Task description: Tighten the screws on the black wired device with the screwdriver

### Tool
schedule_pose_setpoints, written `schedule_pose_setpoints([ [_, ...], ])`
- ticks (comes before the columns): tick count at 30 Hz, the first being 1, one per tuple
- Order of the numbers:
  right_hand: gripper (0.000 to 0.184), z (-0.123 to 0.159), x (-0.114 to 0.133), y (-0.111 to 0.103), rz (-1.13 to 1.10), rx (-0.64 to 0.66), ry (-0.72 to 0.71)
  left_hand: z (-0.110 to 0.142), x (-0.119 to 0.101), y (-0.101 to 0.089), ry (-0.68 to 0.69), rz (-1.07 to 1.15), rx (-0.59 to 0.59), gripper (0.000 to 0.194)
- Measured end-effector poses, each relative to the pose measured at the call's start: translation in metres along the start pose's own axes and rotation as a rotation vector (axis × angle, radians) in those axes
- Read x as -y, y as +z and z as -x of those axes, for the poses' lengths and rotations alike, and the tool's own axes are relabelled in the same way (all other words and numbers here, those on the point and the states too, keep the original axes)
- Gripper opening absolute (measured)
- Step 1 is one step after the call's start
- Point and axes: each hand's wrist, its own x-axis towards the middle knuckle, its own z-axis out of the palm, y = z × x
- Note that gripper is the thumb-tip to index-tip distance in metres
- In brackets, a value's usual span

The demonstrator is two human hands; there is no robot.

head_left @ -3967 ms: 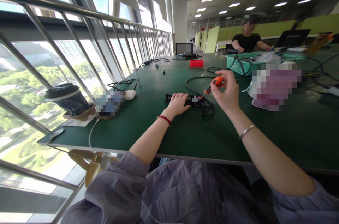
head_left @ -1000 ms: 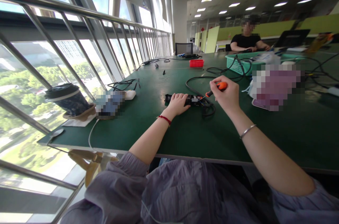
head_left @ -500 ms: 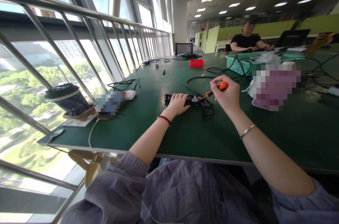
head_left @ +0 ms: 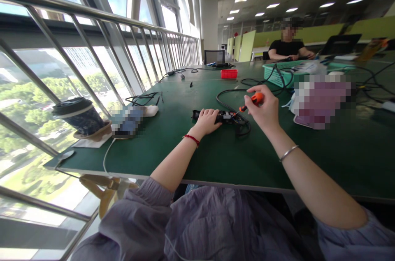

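A black, tube-shaped electrical device (head_left: 227,117) lies on the green table, its right part opened up with small inner parts and wires showing. My left hand (head_left: 209,121) is wrapped over its middle and holds it against the tabletop. In my right hand (head_left: 264,105) is an orange and black screwdriver (head_left: 256,98), pinched by the handle. Its shaft slants down to the left, and the tip is at the exposed parts; whether it sits in a screw is too small to tell. A black cable (head_left: 219,98) loops behind the device, and its near end curls beside the wires.
A red bin (head_left: 228,74) and a green basket (head_left: 274,75) with cables stand farther back. A cup (head_left: 80,118) in a holder and a blurred phone-like object (head_left: 128,122) are at left. A blurred pink item (head_left: 321,100) lies right. A person (head_left: 288,49) sits across the table.
My right hand's fingers have shifted on the screwdriver handle, opening and closing around it, with the tip staying at the same place. My left hand and the device have not moved.
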Motion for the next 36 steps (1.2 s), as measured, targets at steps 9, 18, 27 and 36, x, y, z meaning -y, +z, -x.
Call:
schedule_pose_setpoints([
  [9,0.020,-0.0006,-0.0027,0.0003,0.020,-0.019,-0.011,0.0007,-0.0012,-0.0019,-0.004,-0.021,0.015,0.054],
  [18,0.015,-0.0008,0.0004,-0.0010,0.045,0.007,0.049,-0.0003,0.0002,0.0003,0.001,-0.007,0.005,0.053],
  [27,0.029,-0.0007,0.0003,0.0013,-0.082,-0.003,-0.034,-0.0004,-0.0001,0.0006,0.003,-0.007,-0.003,0.053],
  [36,0.019,0.0005,0.0008,-0.0013,0.043,0.003,-0.001,-0.0008,0.0010,0.0016,0.000,0.005,-0.003,0.053],
])
